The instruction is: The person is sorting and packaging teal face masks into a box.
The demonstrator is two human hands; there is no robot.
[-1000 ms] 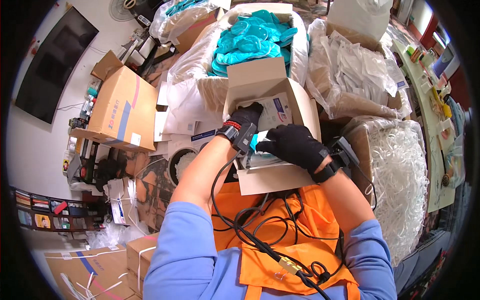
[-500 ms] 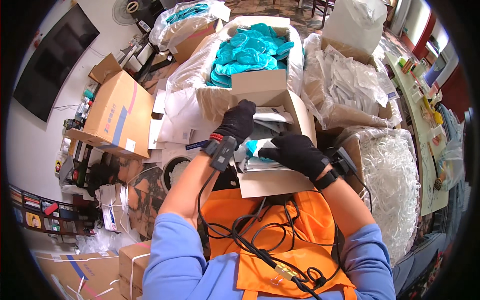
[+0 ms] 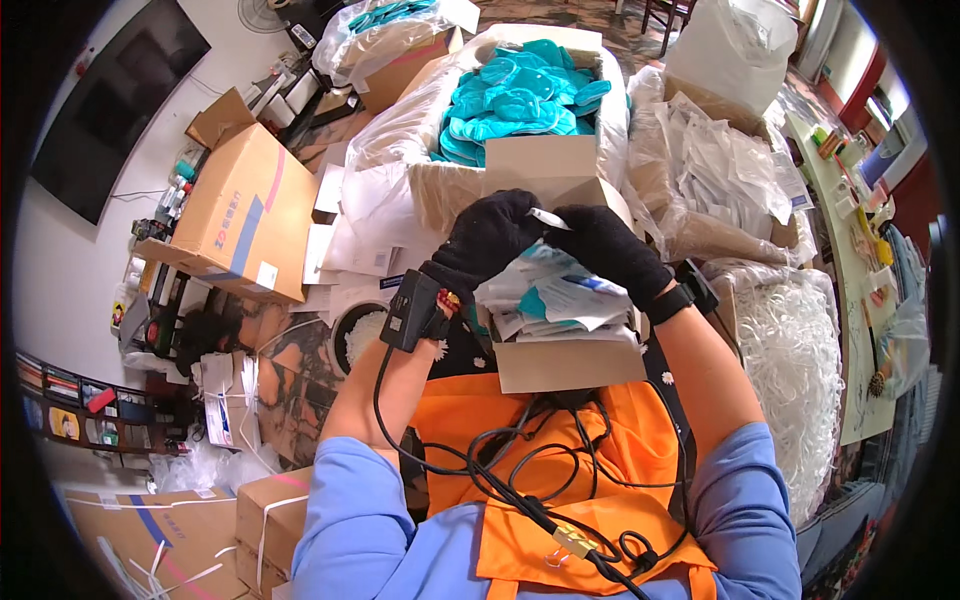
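My gloved left hand (image 3: 488,235) pinches the upper end of a slim white piece (image 3: 549,218) at its two o'clock; the piece slants ten to four, packets (image 3: 590,299) in the open carton (image 3: 570,366) at its six. My right hand (image 3: 615,248), equally near, fingers its lower end.

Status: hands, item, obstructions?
Left hand and right hand meeting at small white item, exact grip unclear. Item over open carton of packets. Hands block view of carton's far interior; black cables across orange apron.
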